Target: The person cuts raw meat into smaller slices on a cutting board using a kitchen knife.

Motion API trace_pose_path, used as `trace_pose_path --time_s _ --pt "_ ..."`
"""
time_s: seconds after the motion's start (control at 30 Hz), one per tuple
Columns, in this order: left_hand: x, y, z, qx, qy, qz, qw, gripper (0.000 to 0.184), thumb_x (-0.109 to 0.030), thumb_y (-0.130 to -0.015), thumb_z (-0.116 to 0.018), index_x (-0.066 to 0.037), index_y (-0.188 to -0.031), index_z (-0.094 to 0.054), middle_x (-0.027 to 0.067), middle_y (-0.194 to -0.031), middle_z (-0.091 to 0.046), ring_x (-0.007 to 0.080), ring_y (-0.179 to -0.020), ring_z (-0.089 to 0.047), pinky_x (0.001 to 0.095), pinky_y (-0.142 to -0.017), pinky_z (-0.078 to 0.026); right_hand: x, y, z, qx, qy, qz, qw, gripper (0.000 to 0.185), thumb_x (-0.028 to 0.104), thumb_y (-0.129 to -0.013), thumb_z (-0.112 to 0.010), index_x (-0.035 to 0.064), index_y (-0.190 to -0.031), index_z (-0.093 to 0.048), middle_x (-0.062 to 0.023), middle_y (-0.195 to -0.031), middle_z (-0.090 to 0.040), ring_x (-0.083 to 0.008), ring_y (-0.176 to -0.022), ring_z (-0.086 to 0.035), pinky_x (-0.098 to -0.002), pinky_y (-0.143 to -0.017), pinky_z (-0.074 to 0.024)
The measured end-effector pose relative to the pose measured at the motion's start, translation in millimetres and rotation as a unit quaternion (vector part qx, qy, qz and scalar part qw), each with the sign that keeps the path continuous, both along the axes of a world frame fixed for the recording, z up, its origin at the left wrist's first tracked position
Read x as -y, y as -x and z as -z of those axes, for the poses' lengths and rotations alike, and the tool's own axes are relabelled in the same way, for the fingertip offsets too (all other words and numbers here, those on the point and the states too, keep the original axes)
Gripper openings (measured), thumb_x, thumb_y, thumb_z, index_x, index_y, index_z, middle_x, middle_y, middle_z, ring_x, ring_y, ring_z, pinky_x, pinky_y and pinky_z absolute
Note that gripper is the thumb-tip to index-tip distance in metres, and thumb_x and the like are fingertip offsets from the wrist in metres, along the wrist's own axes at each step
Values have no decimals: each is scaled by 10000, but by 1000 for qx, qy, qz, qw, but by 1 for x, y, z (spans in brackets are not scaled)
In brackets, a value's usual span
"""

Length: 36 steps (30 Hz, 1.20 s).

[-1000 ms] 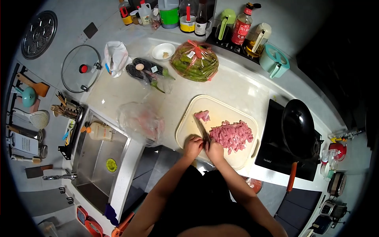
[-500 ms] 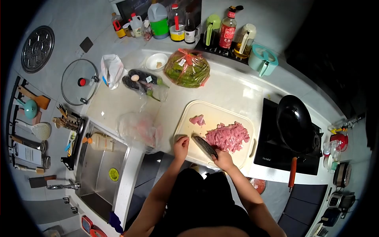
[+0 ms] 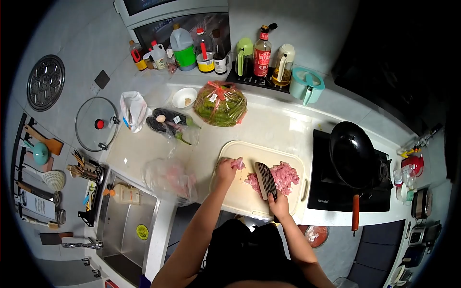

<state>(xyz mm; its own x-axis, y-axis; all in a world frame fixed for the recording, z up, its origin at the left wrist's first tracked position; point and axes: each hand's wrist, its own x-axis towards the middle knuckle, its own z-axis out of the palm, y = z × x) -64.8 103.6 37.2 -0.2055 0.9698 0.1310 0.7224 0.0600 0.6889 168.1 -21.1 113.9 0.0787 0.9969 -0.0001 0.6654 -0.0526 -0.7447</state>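
On the cream cutting board, my left hand is closed at the board's left side, its fingers on a small piece of raw meat. My right hand grips a kitchen knife with a broad, dark-patterned blade. The blade stands slanted over the left part of a pile of cut pink meat, hiding some of it. A few tiny scraps lie on the board between my two hands.
Right of the board, a black wok sits on the stove. A bag of green vegetables, wrapped eggplants and a white bowl line the back. Left are a crumpled plastic bag and the sink.
My left hand has moved up and onto the small meat piece. The knife has swung more upright and shifted right, up against the pile. The whole view has tilted upward.
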Motion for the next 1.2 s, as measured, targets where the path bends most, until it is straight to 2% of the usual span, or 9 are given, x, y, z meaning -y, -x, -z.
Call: trace_pose_path --time_s 0.1,0.17,0.37,0.47,0.6,0.67,0.73,0.93,1.2 --pt "-10 7 18 296 152 -60 941 180 -159 -749 -697 -85 -905 -644 61 -903 -640 166 -822 -622 280 -725 -485 1 2 -1 -12 36 -10 999 246 187 -802 -576 -39 -901 -581 -247 -632 -579 -395 -594 -595 -460 -559 -471" --pt "-5 18 34 563 159 -85 807 203 -176 -797 -670 -71 -970 -647 49 -944 -647 143 -798 -620 266 -725 -485 2 4 6 -21 29 -33 999 247 201 -803 -575 -33 -882 -577 -252 -636 -576 -406 -609 -590 -462 -581 -472" --pt "34 35 13 666 112 -76 734 189 -143 -863 -609 -43 -1023 -622 25 -940 -632 112 -855 -608 242 -754 -475 2 21 19 56 66 -136 987 262 228 -779 -580 -17 -869 -580 -255 -677 -587 -431 -688 -592 -480 -660 -481" --pt "43 36 6 630 65 -45 773 173 -147 -874 -603 -60 -1022 -627 19 -988 -631 92 -883 -599 227 -773 -463 2 22 21 94 74 -110 987 284 236 -773 -587 -35 -859 -588 -270 -699 -593 -438 -698 -592 -490 -676 -479" --pt "68 7 -6 265 -69 122 954 186 -162 -861 -594 -80 -1026 -621 34 -1046 -632 186 -1001 -585 319 -875 -430 -3 6 21 22 97 -19 995 291 225 -791 -587 -65 -817 -595 -294 -722 -589 -447 -705 -589 -496 -665 -470" --pt "96 -8 -19 -1 -124 267 956 203 -153 -828 -606 -84 -1018 -624 46 -1078 -620 233 -1080 -548 371 -932 -397 -4 0 48 -39 83 9 996 287 224 -798 -584 -63 -799 -596 -293 -718 -588 -446 -706 -589 -496 -655 -465" --pt "122 -15 -30 -84 -100 345 929 302 -189 -750 -644 -101 -1039 -621 40 -1109 -603 247 -1185 -463 411 -1001 -326 -3 -2 39 -33 85 0 996 275 219 -797 -586 -55 -823 -588 -284 -712 -588 -437 -693 -591 -491 -648 -468" --pt "134 -14 -10 24 -153 173 973 125 -65 -743 -638 -61 -866 -661 70 -944 -614 260 -907 -587 350 -769 -485 2 13 -4 98 49 -85 990 269 210 -783 -580 -44 -872 -581 -267 -693 -589 -424 -657 -590 -481 -614 -479" --pt "112 -19 6 23 -144 200 969 83 -53 -711 -642 -38 -792 -646 68 -870 -613 257 -840 -589 340 -730 -488 14 40 -14 203 44 -131 969 225 218 -795 -562 -7 -796 -552 -213 -618 -596 -393 -557 -599 -458 -540 -502"
